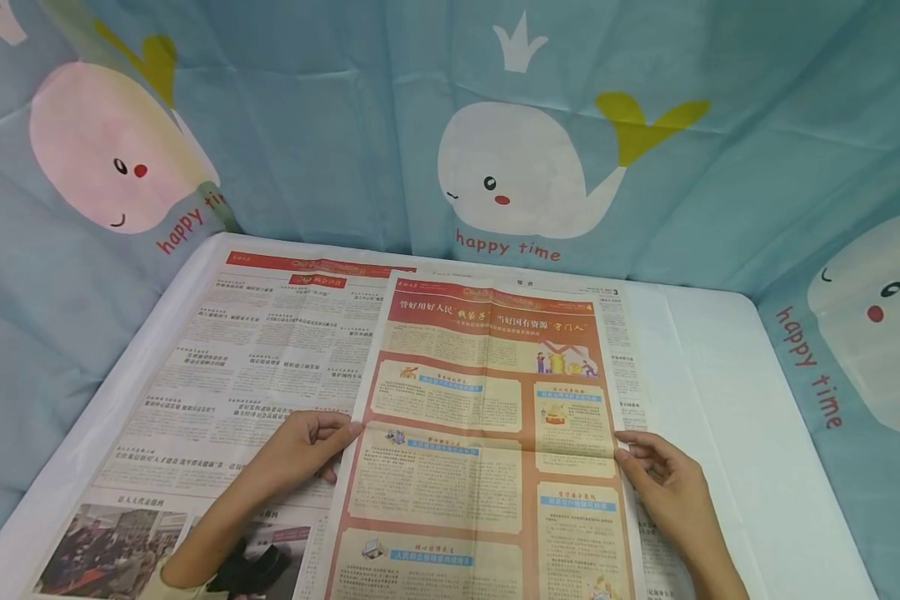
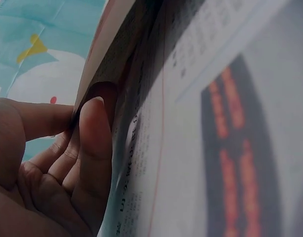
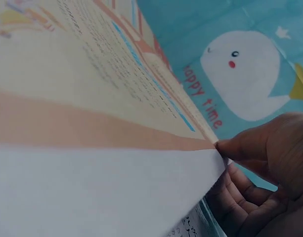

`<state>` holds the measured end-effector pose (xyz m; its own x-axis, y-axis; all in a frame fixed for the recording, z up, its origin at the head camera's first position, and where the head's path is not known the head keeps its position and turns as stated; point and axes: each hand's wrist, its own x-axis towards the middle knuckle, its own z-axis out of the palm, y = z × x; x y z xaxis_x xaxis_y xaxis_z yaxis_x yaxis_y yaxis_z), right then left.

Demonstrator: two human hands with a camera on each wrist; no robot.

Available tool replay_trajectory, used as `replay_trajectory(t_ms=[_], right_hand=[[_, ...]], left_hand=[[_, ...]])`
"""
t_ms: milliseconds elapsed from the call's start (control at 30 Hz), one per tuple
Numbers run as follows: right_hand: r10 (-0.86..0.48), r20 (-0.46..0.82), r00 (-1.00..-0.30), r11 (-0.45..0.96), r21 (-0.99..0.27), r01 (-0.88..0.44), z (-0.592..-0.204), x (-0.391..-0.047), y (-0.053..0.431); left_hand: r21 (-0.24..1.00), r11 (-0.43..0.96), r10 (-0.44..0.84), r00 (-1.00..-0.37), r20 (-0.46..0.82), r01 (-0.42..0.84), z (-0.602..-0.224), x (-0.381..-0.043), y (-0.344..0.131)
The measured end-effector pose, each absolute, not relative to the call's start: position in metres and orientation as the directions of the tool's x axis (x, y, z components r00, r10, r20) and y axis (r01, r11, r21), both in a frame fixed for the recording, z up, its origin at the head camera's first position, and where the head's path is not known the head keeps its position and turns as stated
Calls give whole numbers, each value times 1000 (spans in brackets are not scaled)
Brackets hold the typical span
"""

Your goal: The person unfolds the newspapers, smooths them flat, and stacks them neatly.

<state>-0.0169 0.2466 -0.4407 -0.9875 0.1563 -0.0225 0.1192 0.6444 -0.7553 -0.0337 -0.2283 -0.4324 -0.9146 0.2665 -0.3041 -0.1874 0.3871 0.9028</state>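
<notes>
A newspaper sheet (image 1: pixel 450 500) with a red-orange layout and cream text boxes is held by both side edges. My left hand (image 1: pixel 307 450) pinches its left edge between thumb and fingers, and in the left wrist view the fingertips (image 2: pixel 94 123) reach behind the paper. At the right edge, my right hand (image 1: pixel 667 483) pinches the sheet; the right wrist view has the thumb (image 3: pixel 245 143) on its printed face. A crease crosses the sheet between the hands. Beneath it lies a larger open newspaper (image 1: pixel 270 333), partly covered. The held sheet's bottom is cut off in the head view.
The newspapers lie on a white-covered table (image 1: pixel 720 375). Blue curtains (image 1: pixel 330 150) with whale prints stand along the back and both sides. The spread newspaper has photographs (image 1: pixel 112 542) near the front left, under my left forearm.
</notes>
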Motion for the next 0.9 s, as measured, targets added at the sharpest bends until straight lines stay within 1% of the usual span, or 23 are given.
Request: replay_trajectory(t_ms=[267, 400, 600, 700, 900], right_hand=[[183, 0, -983, 607, -787, 112, -440, -16, 245], [201, -18, -980, 590, -796, 136, -440, -18, 243], [236, -14, -972, 613, -773, 160, -441, -23, 239], [221, 27, -975, 648, -751, 126, -440, -26, 238], [143, 145, -979, 722, -692, 3, -434, -30, 237]], left_hand=[[889, 414, 219, -927, -305, -195, -432, -35, -225], [881, 430, 192, -934, -303, -198, -434, -39, -224], [873, 460, 185, -943, -275, -164, -434, -47, -224], [875, 462, 197, -945, -261, -145, -431, -51, -226], [888, 449, 224, -949, -221, -101, -421, -61, -228]])
